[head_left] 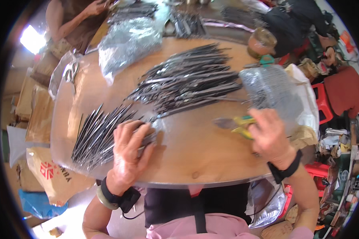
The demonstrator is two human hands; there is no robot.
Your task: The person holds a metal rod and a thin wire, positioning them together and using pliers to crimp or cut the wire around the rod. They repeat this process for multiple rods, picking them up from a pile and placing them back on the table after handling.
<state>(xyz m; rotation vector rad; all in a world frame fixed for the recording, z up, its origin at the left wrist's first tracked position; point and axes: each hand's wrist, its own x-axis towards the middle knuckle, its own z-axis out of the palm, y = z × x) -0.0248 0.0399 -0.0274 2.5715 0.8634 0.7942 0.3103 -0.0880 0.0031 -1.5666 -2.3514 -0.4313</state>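
A clear crinkled plastic bag (125, 42) lies on the table well beyond the left hand (127, 153). Another clear plastic bag (273, 93) sits just beyond the right hand (271, 135). Left of the left hand, below the table edge, stands a tan paper sack with a red printed mark (52, 173), with brown cardboard boxes (38, 107) beyond it.

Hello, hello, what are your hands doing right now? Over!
Left hand gripping a bundle of thin dark metal sticks. Right hand on yellow-handled pliers. Big stick pile and plastic bags close by.
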